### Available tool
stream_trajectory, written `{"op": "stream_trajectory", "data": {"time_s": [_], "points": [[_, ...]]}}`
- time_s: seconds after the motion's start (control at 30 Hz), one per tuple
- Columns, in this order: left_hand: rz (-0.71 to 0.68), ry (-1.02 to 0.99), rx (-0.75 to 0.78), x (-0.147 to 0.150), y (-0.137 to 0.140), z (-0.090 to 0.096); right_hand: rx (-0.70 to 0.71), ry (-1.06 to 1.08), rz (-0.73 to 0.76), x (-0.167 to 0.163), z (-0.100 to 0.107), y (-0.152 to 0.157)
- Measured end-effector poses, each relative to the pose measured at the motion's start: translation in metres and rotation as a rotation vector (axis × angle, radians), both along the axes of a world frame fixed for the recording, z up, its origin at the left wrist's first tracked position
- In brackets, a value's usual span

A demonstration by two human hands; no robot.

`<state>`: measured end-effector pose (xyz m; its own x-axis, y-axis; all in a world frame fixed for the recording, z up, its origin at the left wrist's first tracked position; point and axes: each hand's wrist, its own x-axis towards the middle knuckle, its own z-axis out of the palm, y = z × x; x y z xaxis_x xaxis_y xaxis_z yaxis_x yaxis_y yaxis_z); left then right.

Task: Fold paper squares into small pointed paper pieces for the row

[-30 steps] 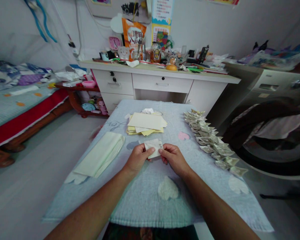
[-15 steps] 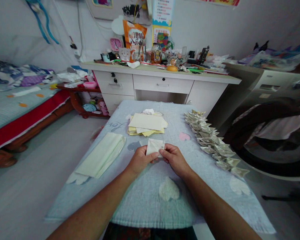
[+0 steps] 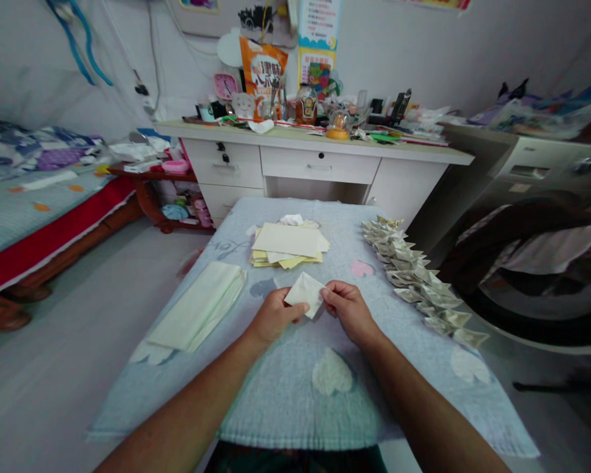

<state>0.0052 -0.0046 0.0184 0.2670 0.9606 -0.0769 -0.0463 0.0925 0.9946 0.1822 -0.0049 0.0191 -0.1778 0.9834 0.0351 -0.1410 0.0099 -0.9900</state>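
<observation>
A small folded square of off-white paper [image 3: 305, 293] is held just above the cloth, one corner pointing away from me. My left hand [image 3: 277, 314] pinches its left corner, thumb on top. At the right corner, my right hand [image 3: 343, 305] grips it between thumb and fingers. Beyond the hands lies a stack of cream and yellow paper sheets [image 3: 288, 242]. Long folded pale-green paper [image 3: 199, 305] rests left of my left hand. A row of folded paper pieces with pointed tips [image 3: 414, 276] runs along the table's right side.
A light-blue patterned cloth [image 3: 276, 394] covers the table. Past its far edge stands a white desk [image 3: 320, 154] crowded with small items. A washing machine [image 3: 536, 177] with laundry in its open door is at the right, a bed [image 3: 44, 197] at the left.
The folded paper has turned from lying square to a diamond position. My right hand has shifted slightly outward to its right corner; my left hand keeps its hold.
</observation>
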Motion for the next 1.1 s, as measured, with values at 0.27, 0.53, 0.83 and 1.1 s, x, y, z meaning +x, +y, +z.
{"op": "stream_trajectory", "data": {"time_s": [0.27,0.53,0.83,1.1], "points": [[0.017,-0.128,-0.048,0.003,0.002,-0.007,-0.002,-0.061,0.047,0.001,0.002,0.001],[0.005,-0.054,-0.013,0.004,0.0,-0.005,-0.014,-0.068,0.039,0.0,-0.011,0.007],[-0.01,0.118,0.144,0.004,-0.003,-0.014,0.106,-0.499,0.034,0.009,-0.004,0.005],[-0.01,0.736,0.584,0.004,-0.015,-0.011,0.303,-1.073,0.008,0.006,-0.003,-0.003]]}}
